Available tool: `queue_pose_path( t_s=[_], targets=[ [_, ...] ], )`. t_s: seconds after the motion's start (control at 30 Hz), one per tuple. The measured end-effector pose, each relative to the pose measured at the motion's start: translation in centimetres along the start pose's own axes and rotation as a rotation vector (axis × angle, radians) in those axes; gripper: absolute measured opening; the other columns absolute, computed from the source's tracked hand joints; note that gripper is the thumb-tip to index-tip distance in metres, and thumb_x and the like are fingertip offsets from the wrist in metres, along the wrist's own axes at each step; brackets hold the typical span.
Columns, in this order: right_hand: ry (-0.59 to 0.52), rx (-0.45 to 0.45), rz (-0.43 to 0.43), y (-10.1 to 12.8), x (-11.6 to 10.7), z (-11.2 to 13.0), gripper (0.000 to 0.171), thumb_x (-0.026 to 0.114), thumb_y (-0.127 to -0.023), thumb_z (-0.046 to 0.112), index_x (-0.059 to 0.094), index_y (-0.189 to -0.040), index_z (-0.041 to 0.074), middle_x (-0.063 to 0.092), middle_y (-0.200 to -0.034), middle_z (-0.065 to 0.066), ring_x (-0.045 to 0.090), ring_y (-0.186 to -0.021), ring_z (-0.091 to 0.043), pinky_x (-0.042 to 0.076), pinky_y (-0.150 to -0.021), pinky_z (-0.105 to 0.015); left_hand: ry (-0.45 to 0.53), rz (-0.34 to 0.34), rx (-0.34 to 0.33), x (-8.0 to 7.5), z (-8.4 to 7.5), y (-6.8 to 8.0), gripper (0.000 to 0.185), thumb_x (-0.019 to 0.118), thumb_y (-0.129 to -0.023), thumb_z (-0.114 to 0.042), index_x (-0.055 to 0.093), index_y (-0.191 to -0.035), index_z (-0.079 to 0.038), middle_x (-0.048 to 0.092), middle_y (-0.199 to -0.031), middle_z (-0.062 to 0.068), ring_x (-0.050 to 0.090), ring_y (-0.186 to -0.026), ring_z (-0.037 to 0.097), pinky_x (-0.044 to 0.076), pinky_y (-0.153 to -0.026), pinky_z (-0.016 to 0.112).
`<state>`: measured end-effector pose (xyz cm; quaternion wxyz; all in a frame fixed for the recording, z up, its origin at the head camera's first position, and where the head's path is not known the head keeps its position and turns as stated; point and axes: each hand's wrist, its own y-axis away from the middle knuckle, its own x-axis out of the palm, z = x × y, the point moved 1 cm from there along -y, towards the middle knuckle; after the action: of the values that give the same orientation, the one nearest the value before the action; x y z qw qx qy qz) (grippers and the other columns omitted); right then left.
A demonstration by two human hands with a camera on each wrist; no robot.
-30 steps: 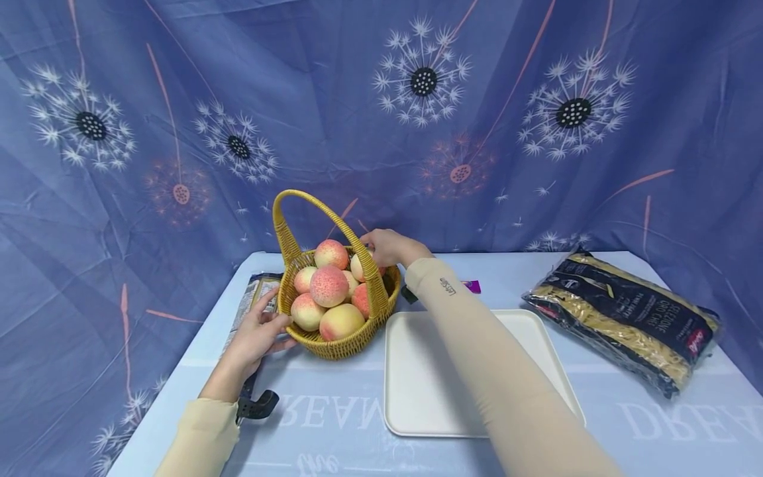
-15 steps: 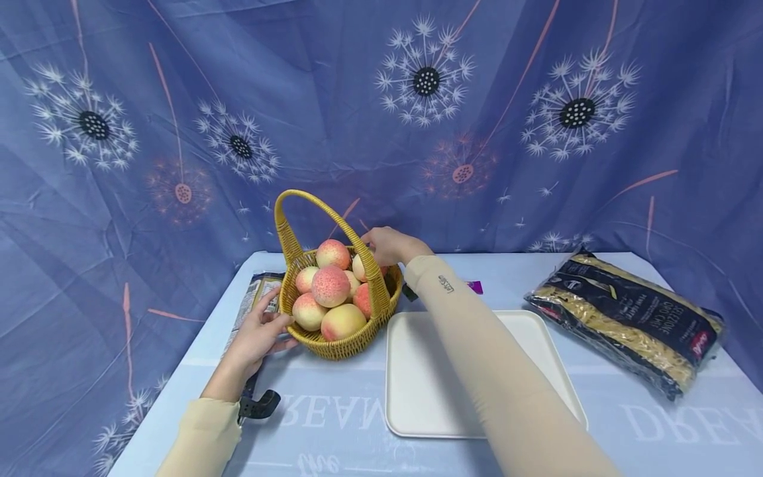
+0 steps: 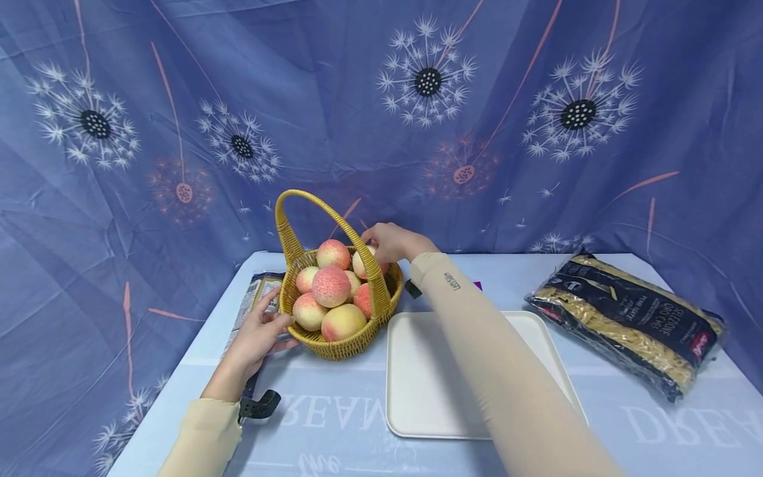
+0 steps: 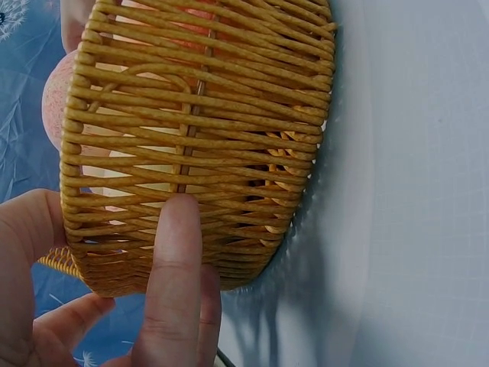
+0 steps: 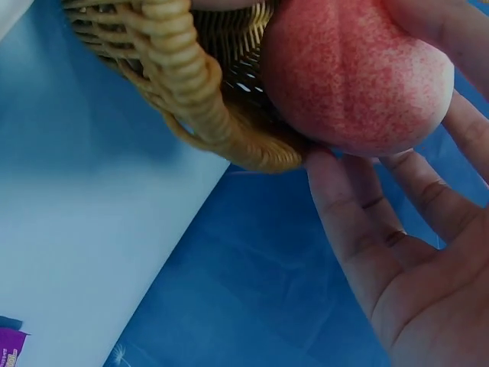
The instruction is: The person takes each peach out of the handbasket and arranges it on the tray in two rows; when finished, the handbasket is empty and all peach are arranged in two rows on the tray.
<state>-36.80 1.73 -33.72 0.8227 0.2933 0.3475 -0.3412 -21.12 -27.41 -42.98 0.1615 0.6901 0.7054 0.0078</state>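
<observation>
A yellow wicker basket (image 3: 352, 341) with a tall hoop handle (image 3: 298, 205) stands on the table, piled with several peaches (image 3: 330, 285). My right hand (image 3: 377, 244) reaches over the basket's back right rim and grips one peach (image 5: 355, 73). Its fingers (image 5: 348, 206) curl round the fruit just above the rim, beside the handle's base (image 5: 183, 84). My left hand (image 3: 275, 324) rests on the basket's left wall. Its fingers (image 4: 176, 275) lie straight against the weave (image 4: 229, 99).
A white tray (image 3: 417, 377) lies right of the basket, under my right forearm. A dark pasta bag (image 3: 626, 318) sits at the far right. A printed packet (image 3: 253, 298) lies left of the basket, a black object (image 3: 259, 404) by my left wrist, and a purple packet (image 3: 475, 285) behind the tray.
My right hand has risen slightly with the peach at the basket's back rim. The left hand and the basket have stayed put.
</observation>
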Motion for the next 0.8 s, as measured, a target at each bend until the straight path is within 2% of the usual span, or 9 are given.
queue_pose_path(
  t_s=[0.07, 0.17, 0.3, 0.4, 0.63, 0.8],
  targets=[
    [-0.025, -0.004, 0.000, 0.1, -0.2, -0.1, 0.064, 0.067, -0.098, 0.000, 0.053, -0.159, 0.015, 0.063, -0.140, -0.016, 0.077, -0.095, -0.033, 0.067, -0.090, -0.042, 0.003, -0.002, -0.002, 0.0, 0.0, 0.0, 0.087, 0.060, -0.104, -0.011, 0.013, -0.175, -0.028, 0.047, -0.129, 0.017, 0.067, -0.102, 0.017, 0.070, -0.084, 0.031],
    [-0.057, -0.010, -0.015, 0.4, -0.5, -0.3, 0.063, 0.076, -0.096, 0.006, 0.058, -0.155, 0.016, 0.061, -0.141, -0.016, 0.077, -0.093, -0.029, 0.067, -0.095, -0.044, 0.004, -0.002, -0.003, 0.0, 0.0, 0.0, 0.086, 0.059, -0.104, -0.010, 0.013, -0.175, -0.029, 0.048, -0.129, 0.017, 0.067, -0.101, 0.017, 0.070, -0.085, 0.032],
    [-0.064, -0.019, -0.068, 1.0, -1.0, -0.5, 0.058, 0.085, -0.092, 0.019, 0.065, -0.147, 0.021, 0.061, -0.138, -0.013, 0.068, -0.108, -0.025, 0.062, -0.097, -0.040, 0.003, 0.005, 0.004, 0.0, 0.1, 0.0, 0.087, 0.060, -0.105, -0.010, 0.011, -0.175, -0.028, 0.048, -0.129, 0.017, 0.067, -0.101, 0.016, 0.070, -0.084, 0.032],
    [-0.050, -0.035, -0.108, 1.7, -1.6, -0.8, 0.057, 0.086, -0.092, 0.025, 0.067, -0.145, 0.023, 0.061, -0.138, -0.011, 0.059, -0.118, -0.025, 0.058, -0.095, -0.039, 0.012, 0.007, 0.004, 0.1, 0.2, 0.0, 0.087, 0.060, -0.105, -0.010, 0.011, -0.175, -0.028, 0.048, -0.128, 0.016, 0.067, -0.100, 0.016, 0.070, -0.082, 0.032],
    [-0.062, -0.083, -0.161, 3.5, -2.7, -2.0, 0.057, 0.086, -0.093, 0.028, 0.067, -0.146, 0.023, 0.062, -0.130, -0.009, 0.060, -0.112, -0.028, 0.059, -0.091, -0.041, 0.029, 0.023, 0.002, 0.0, 0.3, -0.1, 0.087, 0.060, -0.106, -0.012, 0.009, -0.175, -0.028, 0.047, -0.136, 0.021, 0.069, -0.104, 0.020, 0.070, -0.086, 0.035],
    [-0.097, -0.110, -0.175, 5.2, -3.2, -2.8, 0.056, 0.084, -0.092, 0.024, 0.067, -0.145, 0.024, 0.061, -0.133, -0.009, 0.062, -0.113, -0.031, 0.061, -0.091, -0.043, 0.049, 0.034, -0.004, -0.1, 0.3, 0.1, 0.086, 0.059, -0.107, -0.012, 0.009, -0.175, -0.030, 0.045, -0.144, 0.027, 0.071, -0.107, 0.022, 0.070, -0.087, 0.035]
  ],
)
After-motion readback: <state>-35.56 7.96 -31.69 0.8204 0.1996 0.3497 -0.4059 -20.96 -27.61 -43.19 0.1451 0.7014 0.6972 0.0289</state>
